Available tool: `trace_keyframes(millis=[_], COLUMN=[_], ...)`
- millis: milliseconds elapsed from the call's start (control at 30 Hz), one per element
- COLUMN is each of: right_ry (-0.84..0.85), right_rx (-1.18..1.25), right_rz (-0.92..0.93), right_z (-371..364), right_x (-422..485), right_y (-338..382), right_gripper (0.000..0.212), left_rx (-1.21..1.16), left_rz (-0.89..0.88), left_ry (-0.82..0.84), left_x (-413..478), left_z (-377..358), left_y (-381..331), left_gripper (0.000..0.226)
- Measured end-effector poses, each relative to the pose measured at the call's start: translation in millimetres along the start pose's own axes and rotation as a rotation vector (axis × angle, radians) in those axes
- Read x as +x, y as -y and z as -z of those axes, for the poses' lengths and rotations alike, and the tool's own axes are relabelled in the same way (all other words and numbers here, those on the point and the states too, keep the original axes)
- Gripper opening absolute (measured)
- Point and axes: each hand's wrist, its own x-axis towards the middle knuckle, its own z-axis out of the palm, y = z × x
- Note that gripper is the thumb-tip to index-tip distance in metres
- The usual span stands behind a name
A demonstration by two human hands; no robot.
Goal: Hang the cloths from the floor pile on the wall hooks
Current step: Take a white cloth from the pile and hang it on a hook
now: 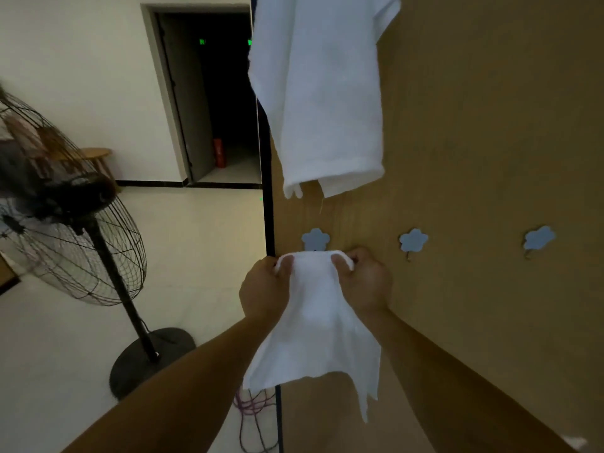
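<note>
Both hands grasp the small white cloth (313, 322) by its top edge. The left hand (264, 286) pinches the left corner and the right hand (366, 282) pinches the right corner, each with the thumb in front and the fingers curled behind. The edge is drawn short between them, and the rest of the cloth hangs down between the forearms in loose folds with a ragged lower hem.

The held edge sits against the brown wood panel (474, 125), near its left edge and just under the leftmost blue flower hook (315, 239). The cloth covers the prong of that hook, so I cannot tell whether it is caught on it. Two more flower hooks, the middle one (413, 240) and the right one (539, 238), sit in the same row, bare and well apart from the hands.

Higher on the panel a larger white towel (320, 93) hangs down, with its lower hem above the leftmost hook. A black strip (266, 191) runs along the panel's left edge.

Beyond that edge a black pedestal fan (65, 207) stands on a pale floor (196, 256). A round wooden stool (94, 155) stands by the white wall. A dark open doorway (222, 93) has a red cylinder (219, 153) standing inside it. Purple cables (255, 407) lie on the floor below the cloth.
</note>
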Motion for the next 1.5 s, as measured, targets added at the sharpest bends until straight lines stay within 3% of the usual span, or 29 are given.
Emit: trace_keyframes(millis=[167,300,367,500,567,633,700,767,833,933,1133,1267,1367,1500], right_ry=[0.175,0.257,0.28,0.117,0.046,0.106,0.221,0.258,0.281,0.27,0.299,0.416,0.513,0.573], right_rx=[0.111,0.004,-0.134,-0.556,-0.444,-0.135,0.096,0.17,0.164,0.195,0.133,0.226,0.405,0.37], right_rz=[-0.166,-0.177,-0.162,0.046,0.181,0.274,0.267,0.268,0.256,0.167,0.061,-0.055,-0.236,-0.281], right_z=[-4.8,-3.0,-2.1,-6.5,-10.4,-14.8,-17.8,-19.0,-21.7,-24.9,-13.4,5.7,5.6,5.1], right_x=[-11.1,-11.2,-11.5,-25.5,-30.5,-30.3,-34.4,-38.4,-41.1,-39.5,-27.1,-24.5,-34.6,-50.8], right_y=[-1.2,6.6,8.3,2.3,-1.8,-3.8,-2.6,-4.3,-9.3,-5.7,4.9,-2.2,-8.3,-25.8], right_gripper=[0.026,0.025,0.032,0.034,0.026,0.025,0.036,0.047,0.055,0.048,0.028,0.022,0.026,0.039], left_rx=[-0.274,-0.072,0.133,0.447,0.473,0.453,0.311,0.09,-0.052,-0.078,-0.216,-0.873,-0.825,-0.618], left_rz=[0.234,0.172,0.121,-0.301,-0.604,-0.755,-0.701,-0.616,-0.584,-0.459,-0.204,0.021,0.094,0.205], left_ry=[0.351,0.444,0.391,-0.041,-0.155,-0.029,0.163,0.288,0.349,0.407,0.545,0.724,0.808,0.727], left_x=[-4.1,4.3,0.7,-19.5,-20.9,-17.0,-15.3,-19.4,-25.7,-28.1,-31.9,-32.4,-29.6,-45.7], left_z=[-16.2,-8.8,-6.3,-4.0,-2.5,-2.1,-3.1,-4.0,-2.9,-8.0,-21.2,2.5,10.0,-6.0], left_y=[-1.9,-14.3,-17.5,-18.2,-14.0,-14.1,-14.9,-11.4,-5.0,-2.2,0.2,10.3,12.2,30.4], left_gripper=[0.024,0.024,0.028,0.023,0.028,0.038,0.047,0.056,0.071,0.094,0.048,0.034,0.019,0.03])
